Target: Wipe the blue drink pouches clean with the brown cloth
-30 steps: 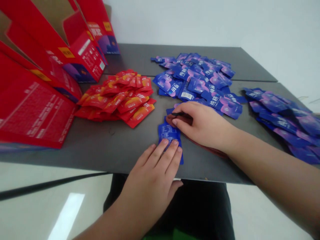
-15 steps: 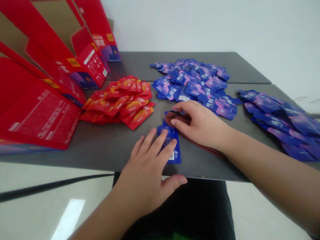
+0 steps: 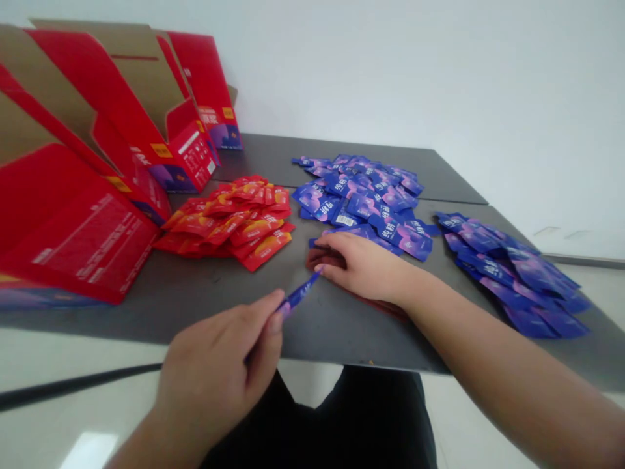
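Blue sachet (image 3: 299, 296) pinched in the left grip (image 3: 219, 358), far tip at the right grip (image 3: 364, 266), whose closure unclear

The left forearm (image 3: 156, 440) comes in from the near edge, left of centre, its hand (image 3: 215, 361) back up, thumb and forefinger pinched close together. The right forearm (image 3: 493, 355) slants from the near right corner toward the far left, wrist low, the right hand (image 3: 364, 267) farther off with bent fingers reaching left. Dark-clothed legs (image 3: 385, 417) show at the near edge.
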The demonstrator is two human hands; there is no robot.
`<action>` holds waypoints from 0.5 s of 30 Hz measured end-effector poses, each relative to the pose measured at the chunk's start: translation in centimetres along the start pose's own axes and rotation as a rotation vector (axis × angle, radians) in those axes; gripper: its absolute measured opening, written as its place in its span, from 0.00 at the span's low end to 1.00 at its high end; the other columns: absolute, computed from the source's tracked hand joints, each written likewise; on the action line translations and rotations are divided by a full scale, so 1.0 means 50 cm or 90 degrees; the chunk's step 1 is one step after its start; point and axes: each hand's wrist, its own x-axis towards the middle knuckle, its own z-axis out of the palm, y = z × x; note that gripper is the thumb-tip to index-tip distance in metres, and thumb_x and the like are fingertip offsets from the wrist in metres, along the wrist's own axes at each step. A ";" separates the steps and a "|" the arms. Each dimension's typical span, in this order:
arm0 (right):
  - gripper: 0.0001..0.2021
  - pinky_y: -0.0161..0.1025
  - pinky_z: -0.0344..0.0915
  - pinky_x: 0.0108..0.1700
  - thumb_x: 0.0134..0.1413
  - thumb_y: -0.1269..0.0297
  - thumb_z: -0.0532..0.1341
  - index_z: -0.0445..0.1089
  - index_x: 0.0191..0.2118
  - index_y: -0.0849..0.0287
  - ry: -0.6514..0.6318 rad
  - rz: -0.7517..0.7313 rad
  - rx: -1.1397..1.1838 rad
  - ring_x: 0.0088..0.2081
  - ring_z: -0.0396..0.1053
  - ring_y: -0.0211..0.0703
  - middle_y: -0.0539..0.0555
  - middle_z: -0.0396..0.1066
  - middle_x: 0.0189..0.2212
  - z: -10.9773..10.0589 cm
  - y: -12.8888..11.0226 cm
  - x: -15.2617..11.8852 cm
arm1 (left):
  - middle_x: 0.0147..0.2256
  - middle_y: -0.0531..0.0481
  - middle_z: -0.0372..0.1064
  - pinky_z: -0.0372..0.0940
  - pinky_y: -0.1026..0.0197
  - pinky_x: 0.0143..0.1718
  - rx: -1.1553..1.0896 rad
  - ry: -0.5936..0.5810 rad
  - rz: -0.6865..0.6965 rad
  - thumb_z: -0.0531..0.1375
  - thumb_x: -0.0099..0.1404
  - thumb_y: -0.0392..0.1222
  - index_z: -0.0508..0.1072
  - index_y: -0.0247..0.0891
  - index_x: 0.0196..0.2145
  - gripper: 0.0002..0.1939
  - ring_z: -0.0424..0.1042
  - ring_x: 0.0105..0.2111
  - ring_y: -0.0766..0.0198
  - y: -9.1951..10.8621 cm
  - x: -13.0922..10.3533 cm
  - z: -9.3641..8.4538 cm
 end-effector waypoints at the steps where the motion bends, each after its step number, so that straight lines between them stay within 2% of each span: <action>1: 0.23 0.56 0.68 0.66 0.66 0.65 0.68 0.71 0.64 0.62 0.005 -0.006 -0.001 0.61 0.74 0.58 0.65 0.75 0.61 -0.016 -0.004 -0.003 | 0.39 0.49 0.84 0.74 0.58 0.33 -0.016 0.052 -0.065 0.57 0.79 0.41 0.78 0.40 0.53 0.11 0.83 0.31 0.58 0.006 0.013 0.001; 3: 0.24 0.58 0.65 0.69 0.66 0.66 0.67 0.70 0.65 0.60 0.027 -0.003 0.027 0.64 0.71 0.58 0.65 0.73 0.64 -0.056 -0.018 -0.020 | 0.36 0.51 0.82 0.74 0.60 0.30 -0.093 0.160 -0.213 0.57 0.80 0.44 0.80 0.42 0.48 0.11 0.81 0.28 0.61 0.031 0.047 0.014; 5: 0.20 0.56 0.67 0.68 0.68 0.64 0.65 0.71 0.64 0.54 0.026 0.020 0.153 0.63 0.74 0.55 0.59 0.76 0.61 -0.092 -0.041 -0.048 | 0.31 0.53 0.79 0.70 0.63 0.22 -0.239 0.248 -0.352 0.57 0.81 0.50 0.79 0.41 0.46 0.14 0.75 0.20 0.65 0.063 0.086 0.040; 6: 0.18 0.54 0.70 0.66 0.71 0.62 0.64 0.72 0.63 0.52 0.013 0.039 0.250 0.60 0.76 0.53 0.57 0.78 0.58 -0.104 -0.056 -0.063 | 0.29 0.55 0.76 0.69 0.64 0.19 -0.333 0.285 -0.397 0.57 0.81 0.53 0.78 0.42 0.45 0.15 0.73 0.18 0.65 0.079 0.104 0.056; 7: 0.16 0.53 0.72 0.63 0.73 0.58 0.62 0.72 0.61 0.50 0.003 0.056 0.356 0.58 0.77 0.51 0.55 0.80 0.55 -0.110 -0.071 -0.077 | 0.26 0.57 0.74 0.69 0.64 0.19 -0.424 0.293 -0.415 0.55 0.82 0.54 0.77 0.42 0.45 0.16 0.73 0.18 0.65 0.093 0.121 0.072; 8: 0.16 0.52 0.75 0.60 0.73 0.54 0.62 0.72 0.61 0.49 0.011 0.075 0.452 0.56 0.78 0.51 0.54 0.81 0.52 -0.110 -0.085 -0.090 | 0.28 0.56 0.75 0.70 0.64 0.21 -0.480 0.290 -0.412 0.54 0.83 0.55 0.75 0.42 0.47 0.16 0.74 0.19 0.65 0.106 0.136 0.087; 9: 0.16 0.51 0.76 0.57 0.73 0.50 0.62 0.71 0.60 0.49 0.051 0.098 0.529 0.54 0.79 0.50 0.53 0.82 0.49 -0.106 -0.097 -0.101 | 0.34 0.53 0.79 0.74 0.62 0.27 -0.484 0.264 -0.379 0.53 0.83 0.53 0.75 0.42 0.50 0.15 0.78 0.24 0.64 0.118 0.149 0.100; 11: 0.16 0.50 0.79 0.51 0.71 0.46 0.63 0.70 0.55 0.48 0.175 0.157 0.618 0.49 0.80 0.50 0.53 0.82 0.45 -0.090 -0.110 -0.119 | 0.47 0.45 0.80 0.77 0.55 0.46 -0.430 0.119 -0.211 0.53 0.83 0.48 0.74 0.40 0.56 0.15 0.82 0.43 0.57 0.136 0.166 0.116; 13: 0.14 0.49 0.80 0.47 0.67 0.46 0.67 0.69 0.48 0.48 0.309 0.218 0.639 0.43 0.81 0.49 0.52 0.81 0.42 -0.084 -0.097 -0.139 | 0.59 0.41 0.76 0.71 0.47 0.60 -0.330 -0.049 -0.040 0.54 0.82 0.48 0.70 0.39 0.64 0.19 0.76 0.57 0.50 0.147 0.175 0.124; 15: 0.15 0.47 0.80 0.44 0.63 0.46 0.69 0.69 0.43 0.50 0.422 0.279 0.587 0.39 0.80 0.48 0.52 0.80 0.39 -0.105 -0.053 -0.173 | 0.66 0.41 0.69 0.64 0.42 0.67 -0.249 -0.164 0.050 0.57 0.81 0.51 0.63 0.38 0.71 0.27 0.69 0.64 0.46 0.149 0.176 0.130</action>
